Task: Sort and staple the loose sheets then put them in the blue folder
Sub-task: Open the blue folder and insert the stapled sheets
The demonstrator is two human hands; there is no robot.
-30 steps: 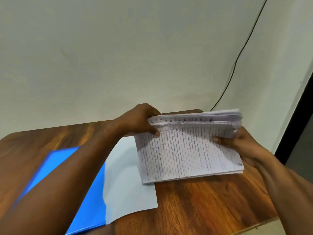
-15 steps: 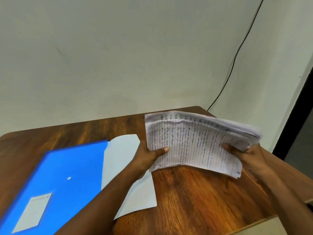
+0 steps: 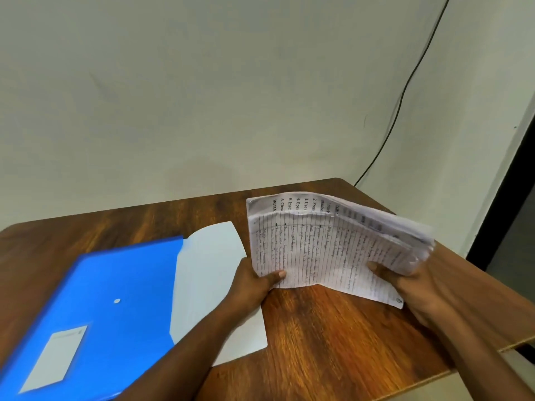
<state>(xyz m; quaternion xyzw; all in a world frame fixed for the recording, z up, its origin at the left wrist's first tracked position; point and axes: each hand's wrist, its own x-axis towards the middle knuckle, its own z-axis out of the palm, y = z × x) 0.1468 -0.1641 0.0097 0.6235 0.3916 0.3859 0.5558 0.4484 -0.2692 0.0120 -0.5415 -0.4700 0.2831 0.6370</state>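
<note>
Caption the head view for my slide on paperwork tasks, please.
Both hands, left and right, hold a stack of handwritten sheets above a wooden table, beside an open blue folder.

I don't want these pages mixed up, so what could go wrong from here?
The sheets are fanned unevenly at the right hand, so some could slip out. The left hand pinches only the near corner, and the stack sags between the hands, so it may crease. No stapler is in view, so the sheets remain loose beside the folder.
</note>
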